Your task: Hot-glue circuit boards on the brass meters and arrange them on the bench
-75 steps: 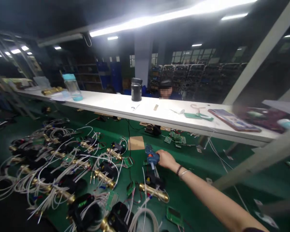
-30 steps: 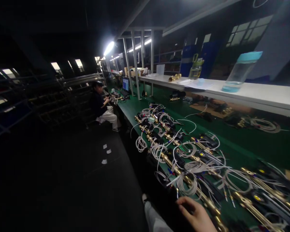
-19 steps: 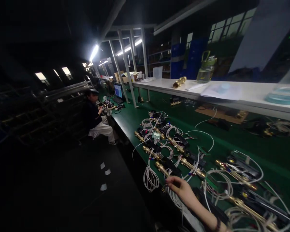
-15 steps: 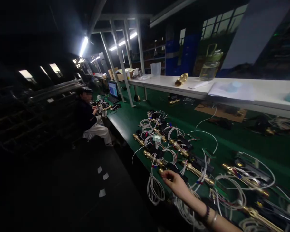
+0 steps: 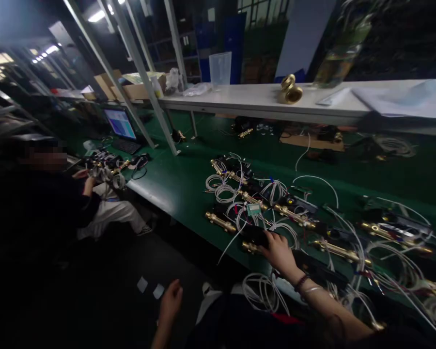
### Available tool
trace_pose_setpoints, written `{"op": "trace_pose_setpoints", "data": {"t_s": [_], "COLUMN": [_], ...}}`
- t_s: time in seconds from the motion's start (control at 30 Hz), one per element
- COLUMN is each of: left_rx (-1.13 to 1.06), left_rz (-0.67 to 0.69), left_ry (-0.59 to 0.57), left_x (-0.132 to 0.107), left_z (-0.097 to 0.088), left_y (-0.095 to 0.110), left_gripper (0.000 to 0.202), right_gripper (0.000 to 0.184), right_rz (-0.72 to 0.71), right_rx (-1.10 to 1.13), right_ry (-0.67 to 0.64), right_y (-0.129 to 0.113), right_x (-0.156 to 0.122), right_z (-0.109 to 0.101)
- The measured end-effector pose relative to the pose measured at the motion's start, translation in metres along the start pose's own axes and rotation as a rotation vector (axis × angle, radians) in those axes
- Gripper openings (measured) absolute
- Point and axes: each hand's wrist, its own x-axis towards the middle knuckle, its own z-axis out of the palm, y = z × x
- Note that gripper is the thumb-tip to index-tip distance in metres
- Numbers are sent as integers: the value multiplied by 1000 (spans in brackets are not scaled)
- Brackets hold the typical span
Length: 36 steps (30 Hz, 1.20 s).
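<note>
My right hand (image 5: 278,249) reaches over the bench edge, fingers curled round a brass pipe fitting (image 5: 250,247) with a black housing (image 5: 256,234). A coil of white cable (image 5: 265,293) hangs in front of the bench below that wrist. My left hand (image 5: 171,298) is low beside my lap, away from the bench, with its fingers loosely curled and nothing visible in them. Another brass fitting (image 5: 220,222) lies just beyond my right hand, near a small green circuit board (image 5: 253,209) among cables.
More brass fittings (image 5: 341,251) with black housings and cables spread over the green bench (image 5: 178,194). Above runs a white shelf (image 5: 247,99) bearing a clear plastic container (image 5: 220,69) and a brass part (image 5: 289,90). A co-worker (image 5: 105,208) sits at left near a laptop (image 5: 119,123).
My view has turned and dropped, bringing the co-worker closer in the picture. My left hand has come into view. My right hand now grips a fitting along the front row.
</note>
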Motion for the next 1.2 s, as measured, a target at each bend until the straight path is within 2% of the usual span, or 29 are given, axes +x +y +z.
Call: {"op": "trace_pose_setpoints", "data": {"t_s": [0.07, 0.17, 0.27, 0.37, 0.47, 0.57, 0.67, 0.77, 0.83, 0.87, 0.93, 1.0, 1.03, 1.1, 1.17, 1.2], "left_rx": [81, 220, 350, 480, 632, 791, 915, 1002, 989, 963, 901, 924, 893, 813, 815, 845], "left_rz": [185, 529, 794, 971, 1042, 1030, 972, 864, 835, 842, 871, 897, 941, 1052, 1092, 1099], "left_ry": [-49, -101, -172, -294, -447, -517, -538, -577, -677, -749, -888, -841, -778, -579, -456, -452], "left_x": [57, 127, 168, 194, 216, 239, 263, 290, 309, 318, 335, 348, 354, 365, 377, 383], "left_z": [-24, -40, -32, -15, -6, -11, -26, -47, -62, -69, -80, -78, -71, -46, -14, 2], "left_y": [38, 119, 191, 232, 246, 243, 230, 220, 226, 236, 273, 329, 360, 420, 465, 480], "left_gripper": [37, 41, 48, 61, 60, 56, 65, 69, 67, 65, 52, 27, 24, 41, 53, 57], "right_gripper": [50, 47, 45, 43, 41, 41, 41, 45, 48, 47, 50, 63, 68, 76, 83, 86], "right_rz": [54, 95, 128, 161, 195, 200, 226, 300, 310, 312, 361, 498, 567, 644, 644, 636], "right_rx": [-40, -56, -47, -34, -22, -33, 5, 116, 228, 297, 444, 590, 652, 742, 775, 785], "right_ry": [2, 19, 44, 72, 120, 183, 184, 80, 18, 32, 187, 440, 547, 659, 697, 716], "right_y": [-4, -5, -1, -1, -8, -24, -49, -78, -90, -92, -86, -68, -57, -32, -12, -4], "right_x": [3, 5, 6, 7, 12, 23, 37, 48, 54, 57, 66, 82, 93, 121, 153, 168], "right_z": [6, 9, 12, 20, 36, 58, 78, 86, 83, 79, 68, 55, 50, 44, 44, 46]}}
